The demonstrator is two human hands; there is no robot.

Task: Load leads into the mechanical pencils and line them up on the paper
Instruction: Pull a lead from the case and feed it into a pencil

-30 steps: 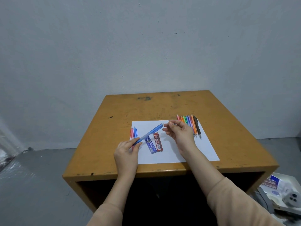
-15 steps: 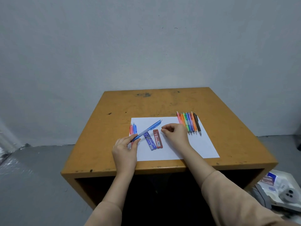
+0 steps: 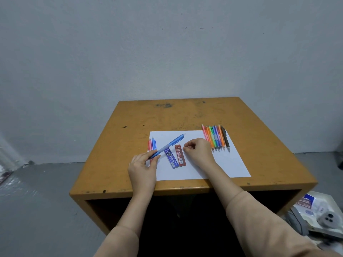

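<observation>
My left hand [image 3: 143,167] grips the lower end of a blue mechanical pencil [image 3: 170,143], which slants up and to the right above the white paper [image 3: 222,164]. My right hand [image 3: 198,151] rests low on the paper with curled fingers, thumb and forefinger tips together beside the top of the red lead case [image 3: 179,157]. Whether they pinch something small is not visible. A blue lead case [image 3: 171,158] lies left of the red one. Several coloured pencils [image 3: 215,139] lie in a row at the paper's far right. A red and a blue pencil [image 3: 152,143] lie at its left edge.
The paper lies on a worn orange-brown wooden table [image 3: 185,115] that stands against a grey wall. On the floor at the lower right sits a white tray [image 3: 319,214] with small boxes and other items.
My right hand has come away from the pencil's upper end and dropped to the paper next to the red lead case. My left hand still holds the blue pencil, a little lower.
</observation>
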